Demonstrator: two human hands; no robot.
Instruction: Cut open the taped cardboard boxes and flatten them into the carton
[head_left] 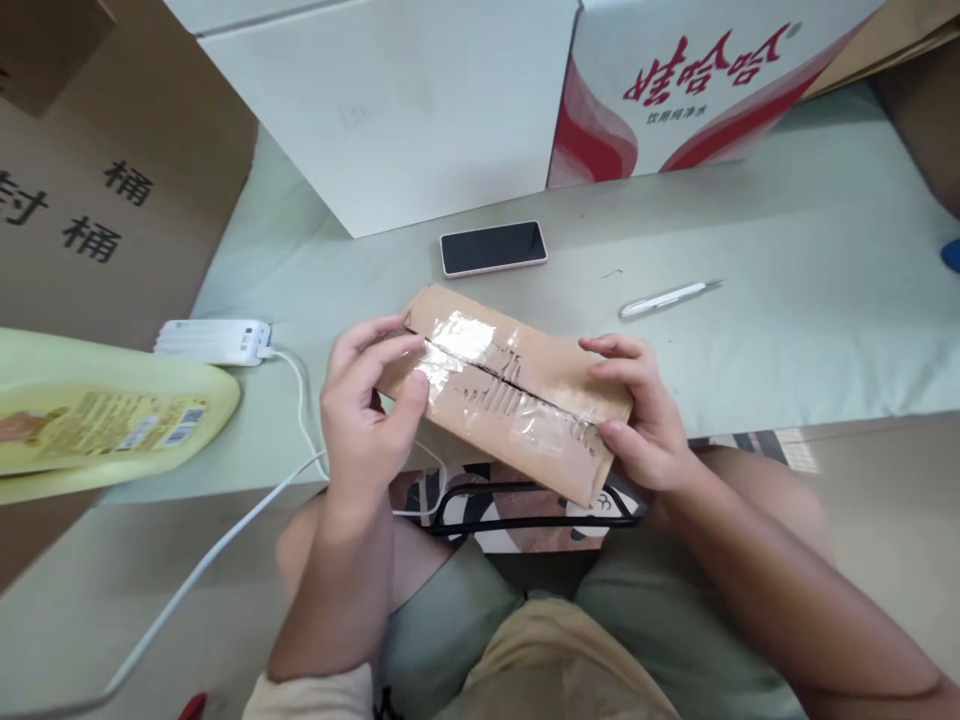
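Between my two hands is a flat brown cardboard box (517, 390), tilted and held above the front edge of the table. Clear, wrinkled tape covers its top, and a dark slit runs lengthwise along the middle seam, with torn marks beside it. My left hand (371, 400) grips the left end, thumb and fingers near the seam. My right hand (645, 415) is closed round the right end, its thumb at the seam's end. A white pen-shaped cutter (670, 298) with a thin pointed tip lies on the table to the right, apart from both hands.
A phone (495, 248) lies on the pale green table cover (787, 300). At the left are a white power bank (214, 342) with a cable (296, 375) and a yellow bottle (112, 415). White cartons (420, 110) stand behind, a large brown carton (112, 170) at far left.
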